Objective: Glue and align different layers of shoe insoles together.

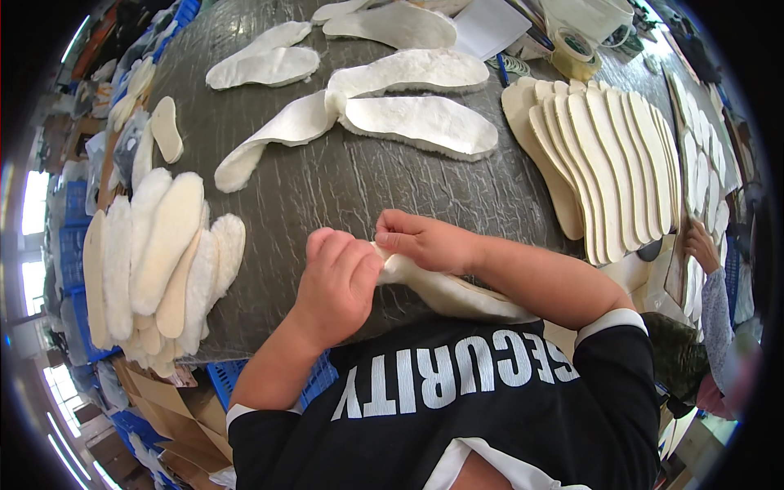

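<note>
Close to my body at the near table edge, a white fleece insole (453,296) trails to the right from between my hands. My left hand (336,276) is closed over its end, fingers curled with the knuckles up. The fingers of my right hand (420,242) pinch the same end, nearly touching the left hand. Fingers cover part of the gripped end. Beyond my hands lie several loose white fleece insoles, some joined at one end, such as the fleece piece (425,124) with its pale flat side up.
A row of overlapping cream felt insoles (608,163) covers the table's right side. Finished-looking fleece insoles (167,245) are heaped at left. Tape rolls (574,53) and a white tub (592,18) stand far right. Another person's hand (702,245) reaches in at right. Cardboard (175,408) sits below left.
</note>
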Motion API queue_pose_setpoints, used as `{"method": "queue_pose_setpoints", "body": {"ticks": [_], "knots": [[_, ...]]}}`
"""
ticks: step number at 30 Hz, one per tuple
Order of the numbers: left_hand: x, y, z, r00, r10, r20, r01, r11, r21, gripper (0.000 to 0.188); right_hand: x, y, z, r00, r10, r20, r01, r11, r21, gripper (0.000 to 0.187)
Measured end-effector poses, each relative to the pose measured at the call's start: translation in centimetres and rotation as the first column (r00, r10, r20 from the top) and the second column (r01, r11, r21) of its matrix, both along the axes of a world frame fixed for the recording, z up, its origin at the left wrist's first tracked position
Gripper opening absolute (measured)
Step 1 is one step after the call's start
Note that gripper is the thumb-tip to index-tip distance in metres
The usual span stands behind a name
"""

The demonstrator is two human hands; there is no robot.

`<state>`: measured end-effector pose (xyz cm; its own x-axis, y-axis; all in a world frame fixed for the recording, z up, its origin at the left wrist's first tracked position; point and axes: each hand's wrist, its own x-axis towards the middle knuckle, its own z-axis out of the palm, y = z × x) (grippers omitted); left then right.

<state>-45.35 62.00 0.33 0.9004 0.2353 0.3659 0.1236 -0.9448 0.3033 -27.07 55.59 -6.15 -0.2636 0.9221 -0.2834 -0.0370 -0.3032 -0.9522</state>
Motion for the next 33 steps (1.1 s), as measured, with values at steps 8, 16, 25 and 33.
{"method": "queue_pose_setpoints", "body": {"ticks": [8, 16, 25, 33], "knots": [[-0.2, -0.1, -2.1, 0.978, 0.192, 0.084, -0.159, 0.941, -0.300, 0.013, -0.5, -0.4, -0.1, 0.998, -0.020, 0.059, 0.011, 0.989, 0.144, 0.034], [-1.9, -1.1, -2.4, 0.913, 0.406, 0.043, -0.338, 0.811, -0.477, 0.010, 4.1, -0.1, 5.5, 0.701, 0.399, 0.591, -0.553, 0.827, 0.098, 0.045], [-2.1, -3.1, -2.7, 0.885, 0.462, 0.052, -0.365, 0.759, -0.540, 0.011, -0.9, -1.4, 4.4, 0.656, 0.015, 0.754, -0.336, 0.901, 0.275, 0.030], [-4.9, -3.3, -3.5, 0.826, 0.535, 0.177, -0.071, 0.411, -0.909, 0.039, -0.4, -1.9, 4.3, 0.766, -0.043, 0.641, -0.222, 0.919, 0.327, 0.023]]}}
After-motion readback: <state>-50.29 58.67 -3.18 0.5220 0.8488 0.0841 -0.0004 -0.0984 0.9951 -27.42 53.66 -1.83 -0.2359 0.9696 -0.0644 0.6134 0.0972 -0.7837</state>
